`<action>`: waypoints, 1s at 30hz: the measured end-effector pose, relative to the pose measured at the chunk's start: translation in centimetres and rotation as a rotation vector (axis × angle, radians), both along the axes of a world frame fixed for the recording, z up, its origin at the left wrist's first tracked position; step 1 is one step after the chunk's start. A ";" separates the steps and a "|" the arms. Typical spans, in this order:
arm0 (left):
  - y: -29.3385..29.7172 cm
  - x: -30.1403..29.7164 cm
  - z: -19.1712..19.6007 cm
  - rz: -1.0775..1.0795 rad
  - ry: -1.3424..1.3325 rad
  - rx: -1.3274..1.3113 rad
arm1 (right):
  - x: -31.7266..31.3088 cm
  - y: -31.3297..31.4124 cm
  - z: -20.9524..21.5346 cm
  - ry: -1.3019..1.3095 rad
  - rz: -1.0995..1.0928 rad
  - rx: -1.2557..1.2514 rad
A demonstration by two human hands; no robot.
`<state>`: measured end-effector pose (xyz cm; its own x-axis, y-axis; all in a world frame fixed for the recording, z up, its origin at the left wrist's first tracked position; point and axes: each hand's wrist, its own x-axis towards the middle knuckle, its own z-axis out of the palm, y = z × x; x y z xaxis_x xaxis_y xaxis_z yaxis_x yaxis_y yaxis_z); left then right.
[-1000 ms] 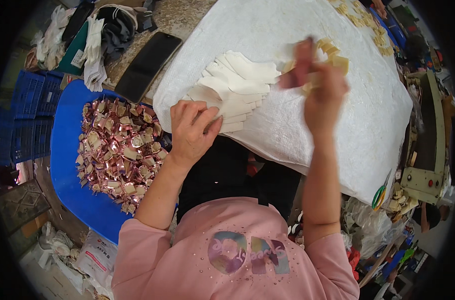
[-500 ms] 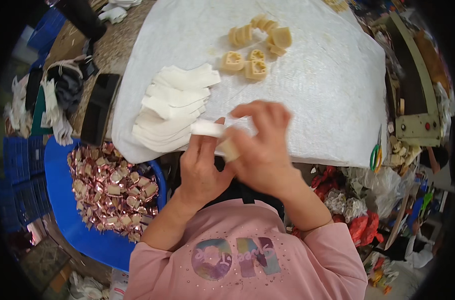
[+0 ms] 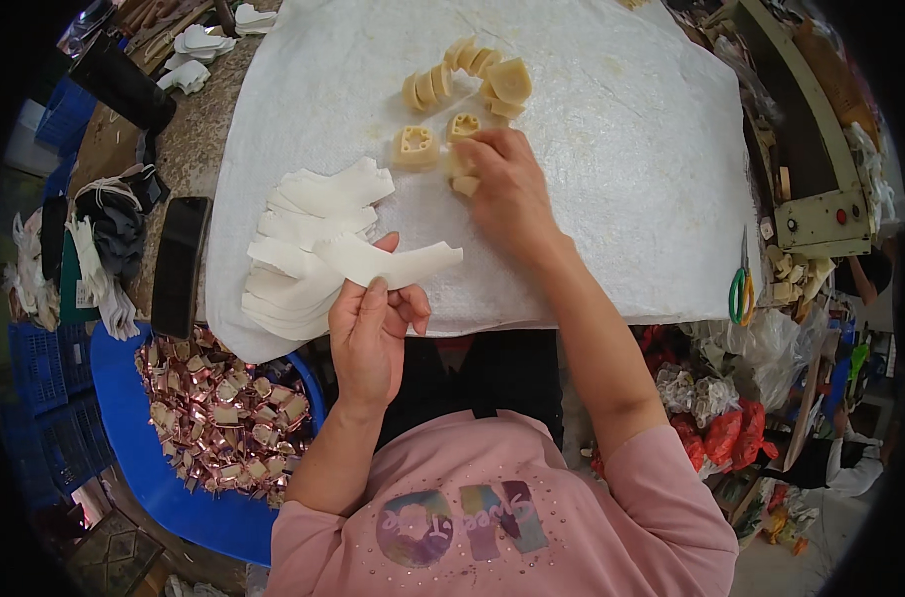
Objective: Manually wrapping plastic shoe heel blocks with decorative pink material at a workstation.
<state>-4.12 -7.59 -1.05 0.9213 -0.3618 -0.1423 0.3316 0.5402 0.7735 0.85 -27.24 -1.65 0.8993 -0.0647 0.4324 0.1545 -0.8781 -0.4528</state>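
My left hand [image 3: 373,323] pinches a white curved strip [image 3: 407,264] between thumb and fingers. The strip is flat, with notched ends, and is held above the table's near edge. Left of and beneath it lies an overlapping stack of similar white strips [image 3: 308,224]. My right hand [image 3: 512,194] reaches forward with its fingertips closed on a small tan block [image 3: 464,186], partly hidden and a little blurred. Beside those fingers sit two more tan blocks, one with a hollowed face [image 3: 415,147] and another just behind [image 3: 463,125].
Further back, several tan pieces [image 3: 437,80] stand in a curved row on the white-covered table [image 3: 611,149]. A blue tub [image 3: 124,398] of shiny pink-and-tan pieces stands at lower left, near a dark phone [image 3: 181,264]. Scissors [image 3: 741,296] hang at the right edge.
My right hand has moved forward from beside my left hand to the tan blocks. The white strip, seen short and end-on before, now extends flat from my left fingers. The view has shifted slightly.
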 end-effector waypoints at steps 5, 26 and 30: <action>0.5 0.0 0.2 -0.054 0.122 -0.082 | -4.0 -1.2 0.8 0.124 0.001 0.182; -1.3 -1.1 0.0 -0.105 0.130 -0.082 | -6.7 -3.4 -1.2 0.065 -0.096 -0.067; -1.4 -1.5 0.3 -0.108 0.120 -0.068 | -6.9 -3.3 -1.2 -0.006 -0.152 -0.021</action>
